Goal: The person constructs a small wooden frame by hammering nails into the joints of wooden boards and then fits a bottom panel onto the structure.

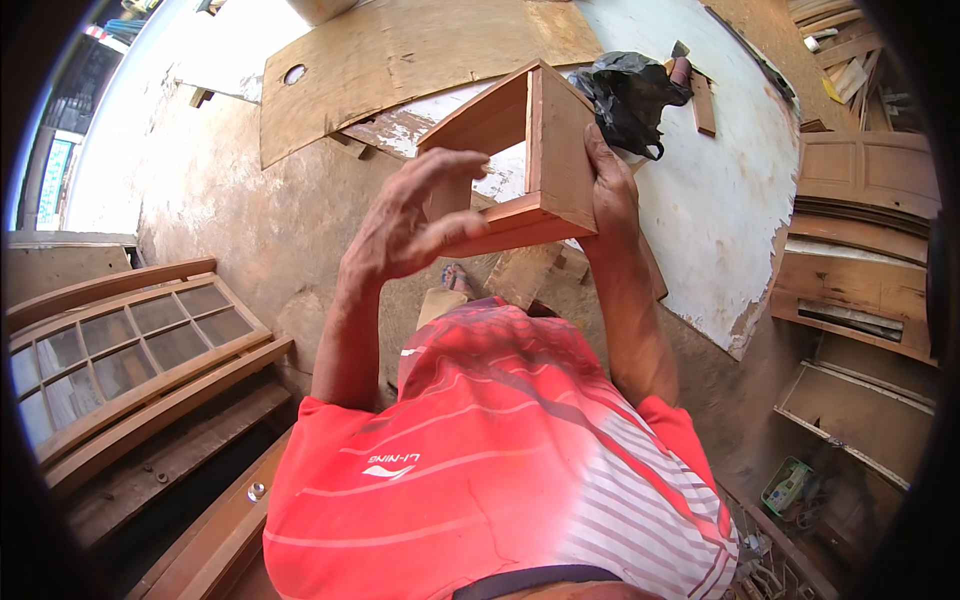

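Observation:
I hold a small open wooden box frame (560,150) of reddish-brown boards up in front of me. My right hand (612,190) grips its right side panel, fingers wrapped over the outer face. My left hand (405,215) is at the frame's lower left board, fingers curled and spread, touching its front edge. The frame's inside is hollow and I see through it to a white board beneath.
A white-painted board (720,170) lies on the dirt floor with a black plastic bag (630,95) on it. A plywood sheet with a round hole (400,60) lies beyond. A glazed wooden window frame (130,350) lies at the left; wooden door panels (860,280) stack at the right.

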{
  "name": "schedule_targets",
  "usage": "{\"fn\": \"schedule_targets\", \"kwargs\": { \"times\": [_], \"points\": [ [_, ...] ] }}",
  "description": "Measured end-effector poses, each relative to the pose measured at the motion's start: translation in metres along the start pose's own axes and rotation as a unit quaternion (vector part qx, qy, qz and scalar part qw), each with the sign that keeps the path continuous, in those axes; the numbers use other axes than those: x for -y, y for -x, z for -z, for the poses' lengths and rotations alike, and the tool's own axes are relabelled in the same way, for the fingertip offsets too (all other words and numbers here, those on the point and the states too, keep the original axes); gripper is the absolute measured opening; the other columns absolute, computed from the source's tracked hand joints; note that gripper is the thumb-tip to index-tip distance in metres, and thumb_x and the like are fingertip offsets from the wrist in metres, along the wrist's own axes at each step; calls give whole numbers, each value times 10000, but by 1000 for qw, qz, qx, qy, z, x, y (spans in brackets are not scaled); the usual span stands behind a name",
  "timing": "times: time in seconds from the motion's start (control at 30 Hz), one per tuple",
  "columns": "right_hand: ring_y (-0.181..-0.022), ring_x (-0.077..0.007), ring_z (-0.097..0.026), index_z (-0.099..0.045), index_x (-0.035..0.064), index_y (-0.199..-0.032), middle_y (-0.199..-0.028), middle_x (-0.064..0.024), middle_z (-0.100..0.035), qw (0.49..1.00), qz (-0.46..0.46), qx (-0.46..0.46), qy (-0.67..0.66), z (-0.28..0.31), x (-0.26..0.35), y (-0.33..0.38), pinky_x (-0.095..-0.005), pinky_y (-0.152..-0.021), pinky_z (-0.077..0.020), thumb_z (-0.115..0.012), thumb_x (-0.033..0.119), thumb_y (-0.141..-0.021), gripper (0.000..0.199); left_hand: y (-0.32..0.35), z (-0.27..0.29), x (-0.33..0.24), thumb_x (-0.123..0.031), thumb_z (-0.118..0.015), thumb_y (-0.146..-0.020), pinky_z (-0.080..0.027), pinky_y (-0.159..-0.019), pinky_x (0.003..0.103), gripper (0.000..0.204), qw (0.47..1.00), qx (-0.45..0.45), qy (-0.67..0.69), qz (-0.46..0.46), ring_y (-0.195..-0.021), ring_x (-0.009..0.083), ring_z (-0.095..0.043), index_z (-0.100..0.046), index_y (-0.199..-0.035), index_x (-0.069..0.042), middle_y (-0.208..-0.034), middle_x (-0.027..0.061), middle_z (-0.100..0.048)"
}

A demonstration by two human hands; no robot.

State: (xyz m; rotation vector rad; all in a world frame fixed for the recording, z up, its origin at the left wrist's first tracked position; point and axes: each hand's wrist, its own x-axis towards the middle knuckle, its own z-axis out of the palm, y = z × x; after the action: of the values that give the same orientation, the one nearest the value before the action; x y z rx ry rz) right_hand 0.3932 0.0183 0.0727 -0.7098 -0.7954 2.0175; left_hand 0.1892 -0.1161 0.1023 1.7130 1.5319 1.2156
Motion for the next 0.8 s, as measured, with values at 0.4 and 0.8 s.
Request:
{"fn": "schedule_targets", "kwargs": {
  "times": [0.4,0.8],
  "points": [
    [-641,-107,-529,-447,-92,-1439,-846,-67,-546,975,-43,135,-173,71,-4,19,-227,-500,-494,-385,417,-1145,592,46,-18,21,-700,-447,-1019,-319,-1218,484,887,939,-302,57,153,-1486,332,-403,-311,-1634,-76,-1588,175,-463],
    [-1104,-213,-658,-539,-3,-1427,-1233,-156,-651,986,-24,18,164,74,-18,42,-364,-862,-566,-513,698,-1003,820,47,-18,62,-480,-631,-935,-525,-936,370,791,880,-116,371,273,-1120,205,-583,-413,-1557,-43,-1343,145,-603]
  ]
}}
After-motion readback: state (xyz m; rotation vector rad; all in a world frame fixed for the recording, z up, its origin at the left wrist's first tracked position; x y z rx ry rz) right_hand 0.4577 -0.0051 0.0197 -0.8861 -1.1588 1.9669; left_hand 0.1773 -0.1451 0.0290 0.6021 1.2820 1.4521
